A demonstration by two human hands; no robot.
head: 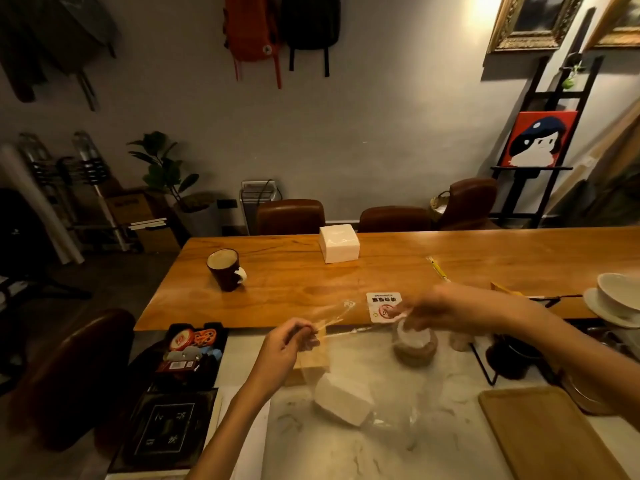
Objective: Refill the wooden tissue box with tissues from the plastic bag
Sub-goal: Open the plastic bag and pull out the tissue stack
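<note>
Both hands were up over the marble counter (433, 455), pulling a clear plastic bag (349, 344) open at its mouth. Left hand (284, 351) pinched the bag's top edge betw. thumb and fingertips. Right hand (426, 308) was blurred; it looked closed on the opposite edge, w/ the film stretched taut between the two, but the exact grip I couldn't make out.

Tissues (341, 398), a white block, sat low in the bag, sagging it down onto the counter. A wooden box (311, 363) showed through the film just behind the bag, near the left hand, prob. the tissue box; whether it was open I couldn't tell. Another white tissue pack (339, 244) sat well apart on the long table (485, 251), w/ a mug (225, 270) to its left.

Handling, as I'd judge it: bag thin, slick, crinkly, no stiffness, so it'd slip from a loose pinch and could tear if yanked. Tissue stack light and soft, squashes and fans apart easily. Best taken by the long sides, whole block at once, w/ light even pressure, not by the top sheets. Box looked rigid and wouldn't need care.
</note>
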